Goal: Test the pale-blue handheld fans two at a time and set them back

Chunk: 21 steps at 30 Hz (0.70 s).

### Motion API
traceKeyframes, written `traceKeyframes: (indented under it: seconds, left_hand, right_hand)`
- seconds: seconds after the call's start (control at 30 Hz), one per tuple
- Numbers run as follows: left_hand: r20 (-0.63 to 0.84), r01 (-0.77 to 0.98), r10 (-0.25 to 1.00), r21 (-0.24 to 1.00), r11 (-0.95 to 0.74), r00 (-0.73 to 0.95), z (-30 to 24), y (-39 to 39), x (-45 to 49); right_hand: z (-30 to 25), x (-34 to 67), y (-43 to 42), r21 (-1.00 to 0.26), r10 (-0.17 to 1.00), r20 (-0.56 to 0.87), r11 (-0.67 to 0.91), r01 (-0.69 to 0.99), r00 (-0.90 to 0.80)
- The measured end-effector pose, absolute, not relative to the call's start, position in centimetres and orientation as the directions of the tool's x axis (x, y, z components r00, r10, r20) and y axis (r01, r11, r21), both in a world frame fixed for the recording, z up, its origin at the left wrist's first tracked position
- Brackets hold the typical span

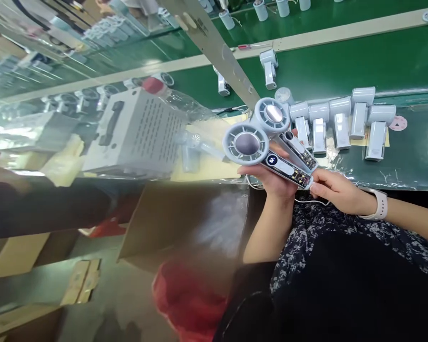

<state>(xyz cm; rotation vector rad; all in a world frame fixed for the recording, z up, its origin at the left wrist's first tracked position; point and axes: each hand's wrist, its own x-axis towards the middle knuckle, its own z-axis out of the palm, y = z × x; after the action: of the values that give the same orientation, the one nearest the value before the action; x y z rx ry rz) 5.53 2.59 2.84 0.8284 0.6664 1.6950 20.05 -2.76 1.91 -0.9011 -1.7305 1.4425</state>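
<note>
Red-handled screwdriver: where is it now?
In the head view, the red-handled screwdriver lies on the beige strip at top centre, right of the metal beam and just above a pale handheld fan.

On the green bench (406, 57), a red-handled screwdriver (251, 46) lies far off, a printed white carton (135, 130) sits left, and a cardboard box (171, 223) stands beside a red plastic bag (189, 299).
</note>
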Motion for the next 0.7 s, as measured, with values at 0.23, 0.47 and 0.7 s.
traceKeyframes:
  seconds: [0.23, 0.47, 0.7]
  left_hand:
    - [0.088, -0.624, 0.992, 0.772, -0.124, -0.089, 3.7, 2.4, 4.4]
    - [0.212, -0.558, 0.963, 0.785, -0.27, -0.168, 3.2, 1.5, 5.6]
    - [0.199, -0.464, 0.961, 0.844, -0.267, -0.192, 2.8, 1.8, 5.4]
  right_hand:
    - [2.0, 20.4, -2.5, -0.935, 0.882, 0.261, 0.332, 0.124, -0.393]
    - [1.4, 19.3, -3.8, -0.979, 0.941, -0.121, -0.166, -0.117, -0.317]
    - [1.4, 20.3, -3.0, -0.994, 0.941, 0.074, 0.095, 0.048, -0.33]
